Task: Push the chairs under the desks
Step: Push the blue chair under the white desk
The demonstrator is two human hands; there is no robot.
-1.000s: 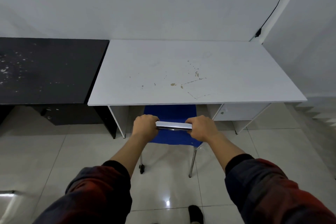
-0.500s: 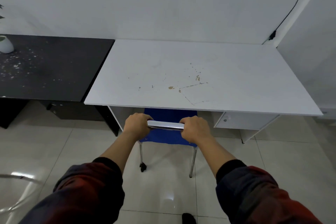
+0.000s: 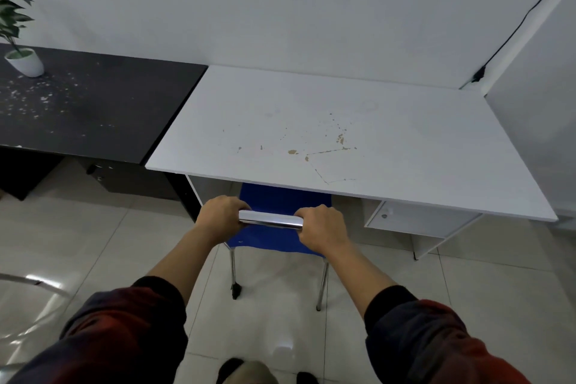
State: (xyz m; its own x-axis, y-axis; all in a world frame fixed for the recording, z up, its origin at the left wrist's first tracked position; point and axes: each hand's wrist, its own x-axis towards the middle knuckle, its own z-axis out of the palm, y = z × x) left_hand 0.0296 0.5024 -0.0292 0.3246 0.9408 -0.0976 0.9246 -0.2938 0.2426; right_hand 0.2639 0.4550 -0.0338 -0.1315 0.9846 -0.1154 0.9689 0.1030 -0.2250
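A blue chair with chrome legs stands at the white desk, its seat partly hidden under the desk's front edge. Across the chair's back runs a shiny chrome top bar. My left hand grips the bar's left end and my right hand grips its right end, fingers curled round it. The two rear legs stand on the tiled floor behind the desk edge.
A black desk adjoins the white one on the left, with a potted plant on it. A white drawer unit hangs under the white desk's right side. A chrome chair frame curves in at lower left. White walls enclose the corner.
The blue chair has slid a little further under the white desk with both hands still on its bar. The view has swung left, bringing the plant into sight.
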